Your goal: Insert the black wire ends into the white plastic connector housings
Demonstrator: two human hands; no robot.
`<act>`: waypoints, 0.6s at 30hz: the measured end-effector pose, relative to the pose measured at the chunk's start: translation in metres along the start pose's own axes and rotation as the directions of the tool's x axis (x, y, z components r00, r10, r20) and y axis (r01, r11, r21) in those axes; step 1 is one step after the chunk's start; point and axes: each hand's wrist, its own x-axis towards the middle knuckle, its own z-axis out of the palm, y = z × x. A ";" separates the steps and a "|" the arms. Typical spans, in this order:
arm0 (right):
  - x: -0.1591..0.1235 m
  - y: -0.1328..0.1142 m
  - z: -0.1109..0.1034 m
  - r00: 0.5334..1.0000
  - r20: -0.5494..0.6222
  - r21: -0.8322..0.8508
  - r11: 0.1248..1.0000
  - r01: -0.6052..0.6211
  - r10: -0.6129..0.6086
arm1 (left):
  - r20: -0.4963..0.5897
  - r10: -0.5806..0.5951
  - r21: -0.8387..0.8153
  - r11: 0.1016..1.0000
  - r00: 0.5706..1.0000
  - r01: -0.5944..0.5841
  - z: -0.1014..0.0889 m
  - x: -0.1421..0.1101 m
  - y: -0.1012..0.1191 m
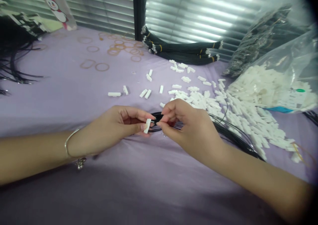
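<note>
Head view, nearest first: both forearms reach in from the sides, wrists low over the purple cloth (57, 109). The left hand (106, 129) pinches a small white piece (147, 126) between thumb and fingers, tilted near upright; the right hand (196, 132), palm down, has thumb and index finger closed on what looks like a thin black wire (153, 122) just beside it. Whether the two are joined cannot be told. Loose white pieces (203, 100) lie scattered beyond, apparently unwired, so much looks unworked; farther back rest banded black bundles (179, 51), seemingly finished with tying.
</note>
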 end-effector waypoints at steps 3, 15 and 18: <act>0.001 0.001 0.000 0.999 0.011 0.037 0.999 -0.035 0.035 | -0.008 -0.002 0.021 1.000 1.000 0.003 0.000 0.000 0.001; 0.000 0.008 0.007 0.995 0.012 0.192 0.977 -0.096 0.095 | -0.003 -0.032 -0.013 0.999 0.999 0.032 -0.001 -0.001 0.000; 0.000 0.008 0.008 0.996 -0.020 0.192 0.978 -0.080 0.085 | -0.007 -0.038 -0.047 0.998 0.999 0.038 -0.001 -0.002 0.001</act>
